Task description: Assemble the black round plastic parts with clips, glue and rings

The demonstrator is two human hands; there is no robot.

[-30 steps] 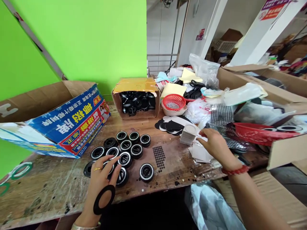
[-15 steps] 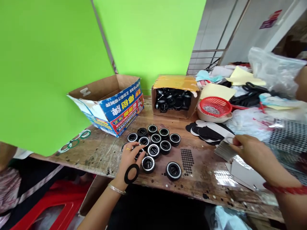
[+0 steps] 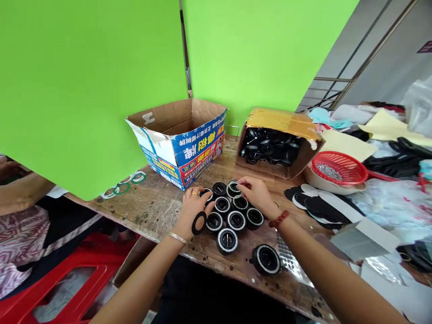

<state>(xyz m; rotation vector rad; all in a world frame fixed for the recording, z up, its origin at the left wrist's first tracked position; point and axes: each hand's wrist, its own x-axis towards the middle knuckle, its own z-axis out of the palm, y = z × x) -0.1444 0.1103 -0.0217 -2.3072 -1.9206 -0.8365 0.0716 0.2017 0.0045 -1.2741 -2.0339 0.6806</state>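
Several round black parts with silver rims (image 3: 232, 219) lie clustered on the worn wooden table (image 3: 158, 204). My left hand (image 3: 193, 206) rests on the left of the cluster, fingers curled around one part; a flat black ring (image 3: 199, 222) hangs at its palm. My right hand (image 3: 257, 195) reaches over the cluster's far side, fingertips pinched at a part near the top. One more black part (image 3: 266, 259) sits apart near the front edge.
A blue printed cardboard box (image 3: 184, 139) stands open at the back left. A taped box full of black parts (image 3: 278, 144) lies beside it. A red basket (image 3: 337, 167), black and white discs (image 3: 317, 204), paper and plastic clutter fill the right. Another person sits at left on a red stool (image 3: 64, 288).
My right hand left the white stack at the right and came across to the cluster of black parts. The view swung left; my left hand stayed on the cluster.
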